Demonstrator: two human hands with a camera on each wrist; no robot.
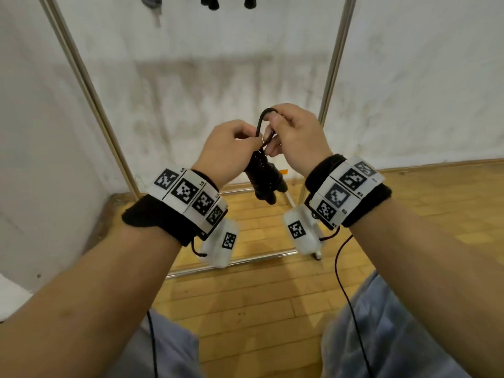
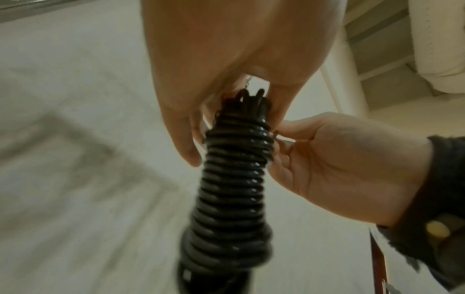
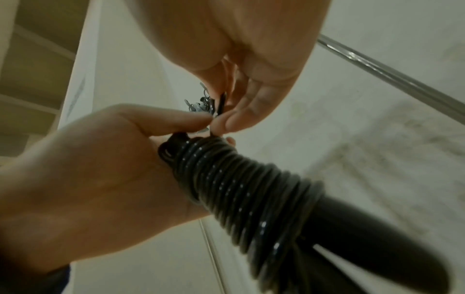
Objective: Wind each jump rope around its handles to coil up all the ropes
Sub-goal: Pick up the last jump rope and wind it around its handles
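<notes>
Over the wooden floor (image 1: pixel 245 290), the left hand (image 1: pixel 226 148) grips the coiled jump rope (image 1: pixel 263 178) steady while right hand (image 1: pixel 297 135) fingers pinch its last loop (image 1: pixel 263 118), seemingly for tucking.

The scene is seen from above by the head view, tilted down over both forearms toward a metal rack (image 1: pixel 331 77) and wall. Each wrist view is aimed upward from under its palm, very close. The coiled jump rope (image 2: pixel 234 179) and both hands are shared by all three views
</notes>
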